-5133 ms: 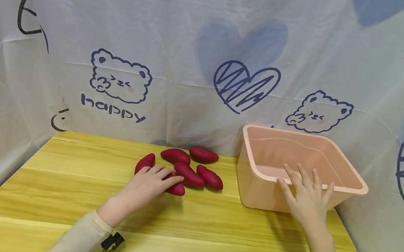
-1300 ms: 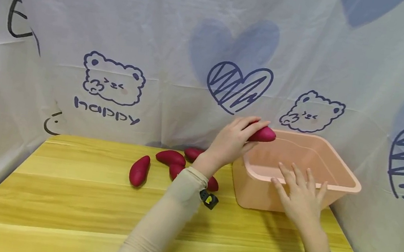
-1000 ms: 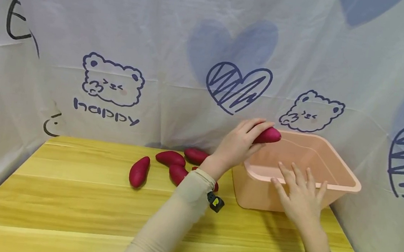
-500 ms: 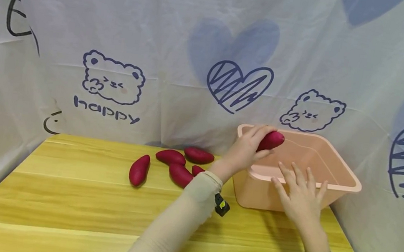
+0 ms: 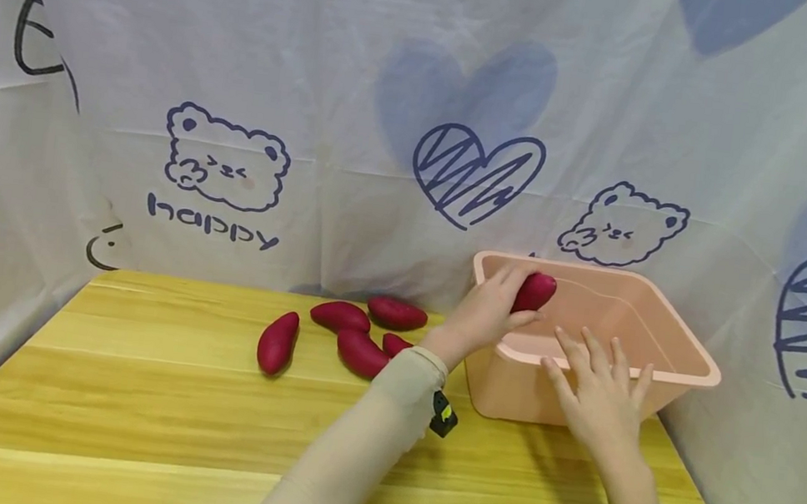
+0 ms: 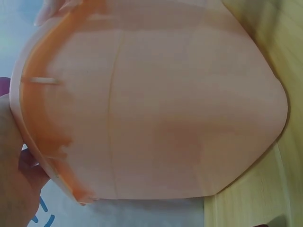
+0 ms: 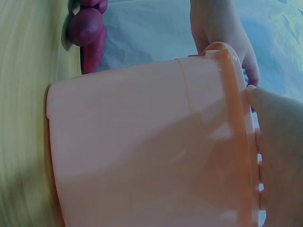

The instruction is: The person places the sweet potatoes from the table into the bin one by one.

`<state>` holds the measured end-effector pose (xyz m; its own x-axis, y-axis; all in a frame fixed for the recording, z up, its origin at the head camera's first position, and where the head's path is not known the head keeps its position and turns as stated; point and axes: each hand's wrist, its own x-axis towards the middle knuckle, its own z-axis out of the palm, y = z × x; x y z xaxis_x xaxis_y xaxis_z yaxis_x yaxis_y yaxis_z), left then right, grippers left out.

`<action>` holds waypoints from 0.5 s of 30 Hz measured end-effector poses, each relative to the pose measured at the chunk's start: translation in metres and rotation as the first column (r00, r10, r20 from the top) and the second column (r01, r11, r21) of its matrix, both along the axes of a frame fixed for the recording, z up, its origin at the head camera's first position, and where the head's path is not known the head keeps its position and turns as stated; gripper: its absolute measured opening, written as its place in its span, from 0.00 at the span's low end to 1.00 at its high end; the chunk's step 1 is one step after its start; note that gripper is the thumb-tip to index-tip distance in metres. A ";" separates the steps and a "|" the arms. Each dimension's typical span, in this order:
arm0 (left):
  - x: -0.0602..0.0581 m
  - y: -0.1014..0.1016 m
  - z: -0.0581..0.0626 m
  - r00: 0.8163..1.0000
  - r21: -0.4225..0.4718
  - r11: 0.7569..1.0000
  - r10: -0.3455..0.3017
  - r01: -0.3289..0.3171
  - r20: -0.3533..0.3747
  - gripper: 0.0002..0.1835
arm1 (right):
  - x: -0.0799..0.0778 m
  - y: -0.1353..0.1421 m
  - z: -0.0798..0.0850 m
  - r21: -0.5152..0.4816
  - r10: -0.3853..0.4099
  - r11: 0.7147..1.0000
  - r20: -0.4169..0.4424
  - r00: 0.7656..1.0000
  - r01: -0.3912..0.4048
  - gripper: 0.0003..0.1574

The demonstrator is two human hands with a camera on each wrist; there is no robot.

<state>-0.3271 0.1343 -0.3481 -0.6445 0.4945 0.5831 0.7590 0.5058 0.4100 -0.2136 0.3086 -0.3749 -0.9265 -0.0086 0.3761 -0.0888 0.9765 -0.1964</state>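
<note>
My left hand [image 5: 489, 309] grips a dark red-purple sweet potato [image 5: 537, 292] inside the near-left part of a pink plastic bin [image 5: 519, 388], a little below the rim's height at the back. Thumb and fingers lie on either side of it, and its rounded end sticks out to the right. In the left wrist view only a sliver of the sweet potato [image 6: 4, 86] shows behind the bin's rim. My right hand [image 5: 606, 416] rests at the bin's front rim, with its fingers spread and reaching over the edge. The bin's floor is partly hidden by my hands.
Several more sweet potatoes lie on the wooden table [image 5: 150, 406] left of the bin: one apart [image 5: 277, 343], the others bunched near the back edge, like this one [image 5: 397, 313]. My left forearm covers part of one. A printed cloth [image 5: 350, 69] hangs behind and at both sides.
From the table's cluster, my left hand has picked up a sweet potato and carried it right to the bin. In the last half second it has sunk slightly. My right hand stays put.
</note>
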 end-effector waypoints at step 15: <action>-0.001 0.001 0.001 0.995 -0.046 0.999 0.032 -0.028 0.090 0.35 | -0.001 0.000 -0.002 -0.004 0.002 1.000 -0.022 1.000 -0.002 0.38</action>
<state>-0.3278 0.1353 -0.3472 -0.7086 0.4988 0.4991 0.7040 0.5471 0.4529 -0.2150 0.3085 -0.3770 -0.9180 -0.0094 0.3964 -0.0955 0.9756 -0.1979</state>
